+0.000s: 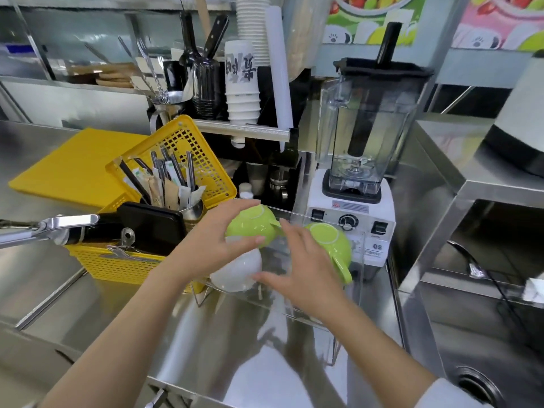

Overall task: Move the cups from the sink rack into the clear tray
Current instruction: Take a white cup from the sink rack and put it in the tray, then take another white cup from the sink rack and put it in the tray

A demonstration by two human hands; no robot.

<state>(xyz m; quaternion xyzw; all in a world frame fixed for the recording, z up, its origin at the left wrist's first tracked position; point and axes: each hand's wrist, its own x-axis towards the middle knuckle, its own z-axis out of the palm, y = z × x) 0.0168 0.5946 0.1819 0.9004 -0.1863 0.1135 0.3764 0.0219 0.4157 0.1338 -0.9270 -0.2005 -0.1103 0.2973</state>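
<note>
Cups sit upside down in the clear tray [360,260]; left hand [217,231] grips a green cup [253,226], right hand [303,266] spread wide over it.

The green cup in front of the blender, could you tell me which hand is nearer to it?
Right. The right hand lies just beside that green cup; the left hand is farther away, gripping another green cup.

A: Steel bench [53,278] carries what?
B: Yellow basket [129,260] left, clear tray [357,260] in the middle, white blender [353,219] just behind it, yellow board [73,169] far left.
</note>
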